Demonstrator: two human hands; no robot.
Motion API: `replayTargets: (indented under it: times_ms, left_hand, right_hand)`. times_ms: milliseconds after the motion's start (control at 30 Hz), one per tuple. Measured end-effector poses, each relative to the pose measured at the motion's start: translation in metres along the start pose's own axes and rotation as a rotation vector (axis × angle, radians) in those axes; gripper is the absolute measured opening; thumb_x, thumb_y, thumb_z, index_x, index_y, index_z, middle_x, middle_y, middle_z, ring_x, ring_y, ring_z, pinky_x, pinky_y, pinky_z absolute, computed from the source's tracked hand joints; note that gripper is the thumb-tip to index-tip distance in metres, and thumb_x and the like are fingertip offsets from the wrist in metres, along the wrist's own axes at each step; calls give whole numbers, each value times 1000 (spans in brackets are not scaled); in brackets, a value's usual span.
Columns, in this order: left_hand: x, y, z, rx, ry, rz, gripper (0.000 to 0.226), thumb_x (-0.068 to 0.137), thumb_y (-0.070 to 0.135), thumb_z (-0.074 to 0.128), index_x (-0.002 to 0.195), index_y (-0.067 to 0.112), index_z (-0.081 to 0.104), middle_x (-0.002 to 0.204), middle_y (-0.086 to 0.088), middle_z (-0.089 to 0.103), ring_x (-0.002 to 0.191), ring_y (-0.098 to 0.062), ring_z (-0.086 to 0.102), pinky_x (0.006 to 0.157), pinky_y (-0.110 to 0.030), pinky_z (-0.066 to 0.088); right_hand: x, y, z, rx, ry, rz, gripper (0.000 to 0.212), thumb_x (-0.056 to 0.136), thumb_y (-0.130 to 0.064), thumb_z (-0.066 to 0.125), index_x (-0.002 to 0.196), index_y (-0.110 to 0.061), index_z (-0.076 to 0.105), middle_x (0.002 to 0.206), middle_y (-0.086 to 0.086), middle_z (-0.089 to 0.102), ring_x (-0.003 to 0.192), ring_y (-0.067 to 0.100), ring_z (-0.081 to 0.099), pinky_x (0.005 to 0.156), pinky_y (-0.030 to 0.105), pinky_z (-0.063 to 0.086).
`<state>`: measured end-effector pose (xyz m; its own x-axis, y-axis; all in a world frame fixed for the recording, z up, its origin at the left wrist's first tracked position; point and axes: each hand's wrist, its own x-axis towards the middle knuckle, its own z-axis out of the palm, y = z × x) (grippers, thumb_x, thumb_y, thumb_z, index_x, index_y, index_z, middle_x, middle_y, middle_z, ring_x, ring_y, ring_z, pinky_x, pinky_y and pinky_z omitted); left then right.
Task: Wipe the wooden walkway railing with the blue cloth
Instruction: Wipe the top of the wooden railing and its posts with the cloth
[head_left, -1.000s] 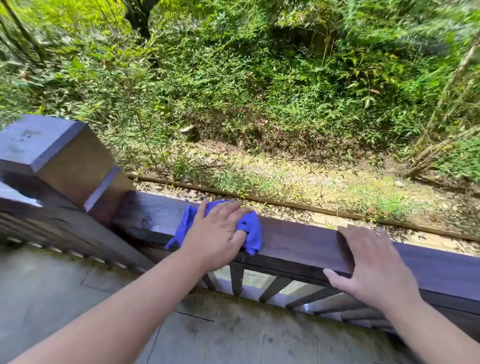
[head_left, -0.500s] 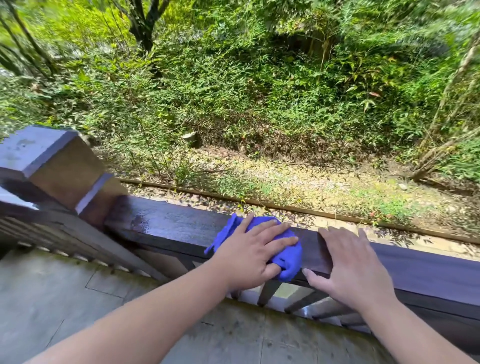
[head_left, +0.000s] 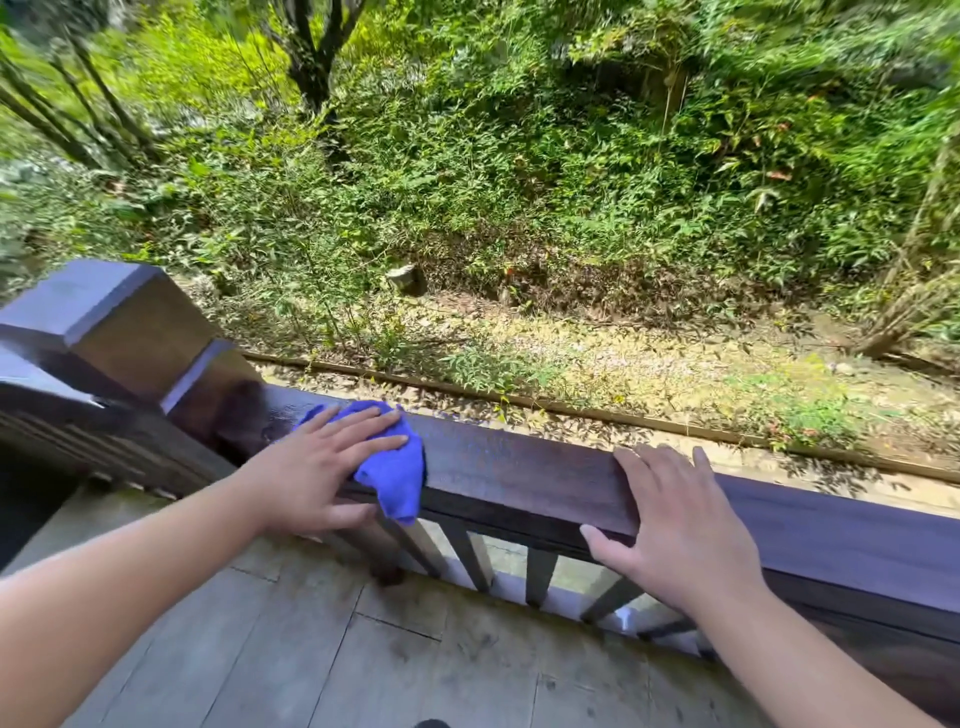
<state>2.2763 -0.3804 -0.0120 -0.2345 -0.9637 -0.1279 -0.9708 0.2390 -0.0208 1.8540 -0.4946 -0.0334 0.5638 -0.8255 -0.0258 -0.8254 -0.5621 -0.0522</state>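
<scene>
A dark brown wooden railing runs from a square post at the left down toward the right edge. The blue cloth lies crumpled on its top rail, one corner hanging over the near side. My left hand presses flat on the cloth, fingers spread, thumb on the rail's near face. My right hand rests flat on the top rail further right, fingers apart, holding nothing. The rail surface near the post looks wet and shiny.
A thick square post with a bevelled cap stands at the left end. Vertical balusters run under the rail. Grey wooden deck boards lie below. Beyond the rail are leaf-littered ground, a low edging strip and dense green bushes.
My left hand slid the cloth right along the rail, then back left toward the post. My right hand stayed on the rail. The camera has tilted.
</scene>
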Motion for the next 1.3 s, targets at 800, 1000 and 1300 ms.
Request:
replayTargets:
  times_ms: [800, 1000, 1300]
  left_hand:
    - [41, 93, 38, -43, 265, 179, 75, 81, 47, 64, 150, 24, 45, 158, 1, 41, 146, -24, 37, 117, -55, 31]
    - [5, 21, 26, -172, 182, 105, 82, 83, 62, 49, 155, 26, 34, 166, 5, 22, 154, -14, 13, 124, -47, 13]
    - [-24, -104, 12, -374, 133, -402, 68, 101, 57, 32, 156, 19, 31, 165, 3, 26, 151, -9, 15, 117, -19, 3]
  right_hand:
    - [1, -11, 3, -5, 29, 67, 94, 75, -83, 45, 148, -24, 45, 145, 2, 52, 139, 25, 40, 128, 49, 13]
    - [0, -14, -2, -10, -25, 77, 98, 77, -85, 37, 153, -25, 40, 154, 2, 46, 147, 24, 35, 127, 49, 14]
    - [1, -19, -6, -16, -16, 119, 90, 75, -79, 48, 146, -24, 45, 146, 3, 54, 135, 22, 39, 117, 55, 37]
